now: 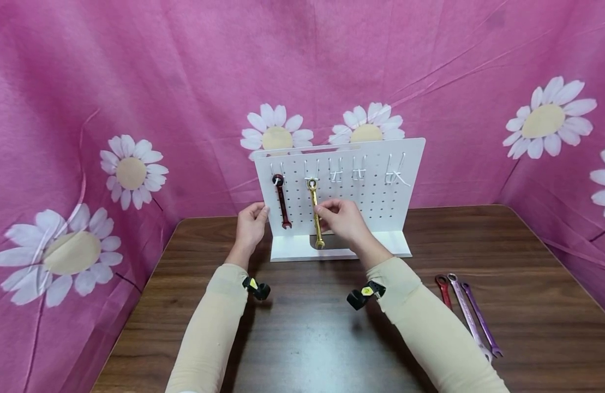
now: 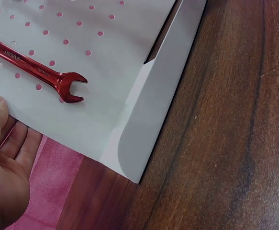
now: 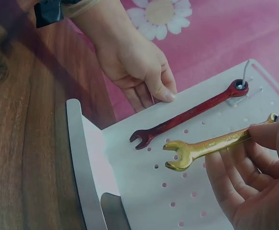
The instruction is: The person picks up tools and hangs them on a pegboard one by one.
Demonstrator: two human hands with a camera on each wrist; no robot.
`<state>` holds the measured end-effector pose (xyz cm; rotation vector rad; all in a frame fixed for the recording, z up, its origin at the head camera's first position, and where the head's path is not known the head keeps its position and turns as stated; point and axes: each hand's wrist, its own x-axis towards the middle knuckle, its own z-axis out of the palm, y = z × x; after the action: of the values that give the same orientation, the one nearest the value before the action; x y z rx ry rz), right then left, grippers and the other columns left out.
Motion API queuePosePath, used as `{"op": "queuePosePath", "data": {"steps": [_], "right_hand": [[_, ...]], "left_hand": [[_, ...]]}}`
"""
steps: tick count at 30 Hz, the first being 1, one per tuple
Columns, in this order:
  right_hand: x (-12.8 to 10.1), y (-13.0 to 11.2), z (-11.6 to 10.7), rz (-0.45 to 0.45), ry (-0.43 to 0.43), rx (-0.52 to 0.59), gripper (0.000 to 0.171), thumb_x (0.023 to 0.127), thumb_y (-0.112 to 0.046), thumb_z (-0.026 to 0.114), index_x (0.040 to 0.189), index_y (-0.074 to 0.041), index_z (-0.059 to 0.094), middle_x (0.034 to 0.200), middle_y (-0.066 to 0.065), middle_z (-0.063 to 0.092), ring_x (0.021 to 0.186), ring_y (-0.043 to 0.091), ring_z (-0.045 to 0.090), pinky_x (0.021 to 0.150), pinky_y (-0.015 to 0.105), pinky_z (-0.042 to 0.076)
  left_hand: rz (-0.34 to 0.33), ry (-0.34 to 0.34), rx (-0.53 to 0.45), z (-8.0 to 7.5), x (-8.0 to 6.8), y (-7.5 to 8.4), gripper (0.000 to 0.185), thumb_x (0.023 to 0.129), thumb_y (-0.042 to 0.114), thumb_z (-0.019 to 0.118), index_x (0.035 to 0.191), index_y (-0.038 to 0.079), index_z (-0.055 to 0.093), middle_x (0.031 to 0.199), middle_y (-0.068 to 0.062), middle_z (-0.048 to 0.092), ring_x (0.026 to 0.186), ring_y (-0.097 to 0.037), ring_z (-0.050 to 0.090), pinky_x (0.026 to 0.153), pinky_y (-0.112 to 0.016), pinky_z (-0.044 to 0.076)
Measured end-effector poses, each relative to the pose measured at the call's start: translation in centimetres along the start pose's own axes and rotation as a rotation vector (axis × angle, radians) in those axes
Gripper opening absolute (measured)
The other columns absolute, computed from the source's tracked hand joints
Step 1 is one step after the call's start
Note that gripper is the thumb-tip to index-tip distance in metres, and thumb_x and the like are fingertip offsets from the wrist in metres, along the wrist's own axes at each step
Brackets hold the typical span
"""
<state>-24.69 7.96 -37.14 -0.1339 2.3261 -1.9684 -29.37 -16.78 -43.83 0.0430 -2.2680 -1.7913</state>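
A white pegboard stands upright on the wooden table. A red wrench hangs from its leftmost hook, and a gold wrench hangs from the second hook. My right hand pinches the gold wrench's shaft between thumb and fingers. My left hand grips the board's left edge, thumb on the front face. In the left wrist view the red wrench's open end lies on the board, just above my left hand.
Three loose wrenches lie on the table at the right: a red one, a silvery-pink one and a purple one. Several empty hooks line the board's top. Pink daisy-print cloth walls in the table.
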Motion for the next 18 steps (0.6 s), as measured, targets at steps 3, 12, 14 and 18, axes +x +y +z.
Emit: {"op": "queuePosePath", "data": {"steps": [3,12,14,18], "right_hand": [[0.5,0.0,0.2,0.044,0.014,0.026,0.027,0.107,-0.013,0.068,0.121,0.011,0.071,0.098,0.009,0.072,0.074,0.015,0.070,0.081,0.039,0.068],[2.3,0.6,0.6,0.094,0.100,-0.035,0.030,0.108,-0.020,0.068,0.124,0.005,0.074,0.117,0.018,0.073,0.091,0.023,0.074,0.094,0.043,0.065],[2.7,0.8,0.7,0.094,0.114,-0.033,0.031,0.108,-0.020,0.069,0.124,0.006,0.074,0.119,0.021,0.074,0.095,0.026,0.076,0.095,0.043,0.065],[3.2,1.0,0.8,0.108,0.141,-0.035,0.031,0.107,-0.021,0.070,0.123,0.006,0.074,0.123,0.023,0.075,0.103,0.031,0.077,0.097,0.041,0.065]], "left_hand": [[-0.003,-0.004,-0.001,0.0,0.0,0.0,0.025,0.109,0.010,0.064,0.125,-0.007,0.073,0.118,-0.029,0.077,0.090,-0.009,0.067,0.081,-0.016,0.054],[0.000,-0.006,-0.004,0.0,0.0,-0.1,0.024,0.109,0.009,0.064,0.123,-0.007,0.074,0.116,-0.030,0.077,0.086,-0.006,0.066,0.079,-0.015,0.053],[0.000,-0.006,-0.004,0.0,0.0,-0.1,0.024,0.109,0.010,0.063,0.123,-0.007,0.074,0.117,-0.030,0.077,0.085,-0.005,0.065,0.078,-0.015,0.053],[0.003,-0.007,-0.004,0.0,0.0,-0.1,0.024,0.110,0.010,0.063,0.123,-0.007,0.074,0.118,-0.030,0.077,0.088,-0.008,0.067,0.079,-0.014,0.054]]}}
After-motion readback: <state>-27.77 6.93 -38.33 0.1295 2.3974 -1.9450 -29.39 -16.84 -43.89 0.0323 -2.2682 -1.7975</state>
